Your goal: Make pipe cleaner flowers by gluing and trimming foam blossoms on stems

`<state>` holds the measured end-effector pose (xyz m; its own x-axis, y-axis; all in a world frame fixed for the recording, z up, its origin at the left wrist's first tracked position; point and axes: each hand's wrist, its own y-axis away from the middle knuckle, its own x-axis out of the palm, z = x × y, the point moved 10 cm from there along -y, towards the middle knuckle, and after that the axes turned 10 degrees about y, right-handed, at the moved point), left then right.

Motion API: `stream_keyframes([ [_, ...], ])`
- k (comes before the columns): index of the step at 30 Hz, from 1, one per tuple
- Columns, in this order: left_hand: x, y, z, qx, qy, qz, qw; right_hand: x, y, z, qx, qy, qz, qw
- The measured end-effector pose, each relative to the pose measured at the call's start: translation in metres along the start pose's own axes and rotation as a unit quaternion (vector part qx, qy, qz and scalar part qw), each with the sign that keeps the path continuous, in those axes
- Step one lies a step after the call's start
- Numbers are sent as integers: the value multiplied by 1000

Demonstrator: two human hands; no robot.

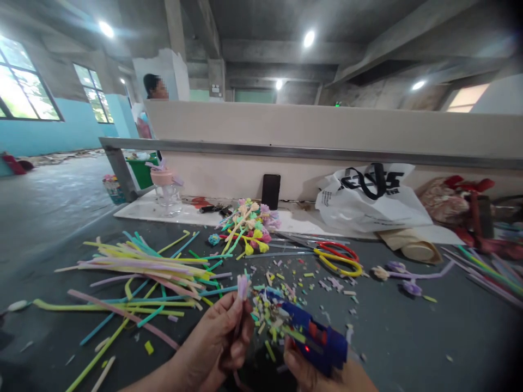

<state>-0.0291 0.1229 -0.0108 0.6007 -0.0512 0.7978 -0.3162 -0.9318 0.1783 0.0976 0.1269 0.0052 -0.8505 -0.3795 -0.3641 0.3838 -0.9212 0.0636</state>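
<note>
In the head view, the left hand (pixel 220 332) pinches a short, pale-lilac fuzzy tuft (pixel 243 286) between thumb and fingers, upright above the near edge of the matte dark-grey work surface (pixel 408 337), midway along it. Held low, the fingers leave its top free, probably to keep it reachable and the skin away from heat. The right hand (pixel 316 370) is wrapped around a dark-blue plastic glue gun (pixel 322 337) with a lit red lamp; its nozzle end tilts toward the tuft, apart from it as far as can be judged. Whether the trigger is squeezed cannot be told.

Loose pastel fuzzy stems (pixel 155 265) lie heaped toward the surface's left edge, seemingly for the left hand's easy reach. Small multicoloured clippings (pixel 267 316) litter the middle. Toward the far edge rest a bunch of pastel fuzzy flowers (pixel 247 218) and, to its right, scissors with red and yellow loops (pixel 349 272), presumably set back to free working room.
</note>
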Motion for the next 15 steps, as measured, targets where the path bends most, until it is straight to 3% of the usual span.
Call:
stream_keyframes([
  [6, 1, 1, 0, 2, -17, 2, 1000, -1, 2, 20, -36, 49, -3, 998],
  [15, 2, 2, -1, 14, -21, 6, 1000, 1, 4, 23, 2, 134, -38, 990],
])
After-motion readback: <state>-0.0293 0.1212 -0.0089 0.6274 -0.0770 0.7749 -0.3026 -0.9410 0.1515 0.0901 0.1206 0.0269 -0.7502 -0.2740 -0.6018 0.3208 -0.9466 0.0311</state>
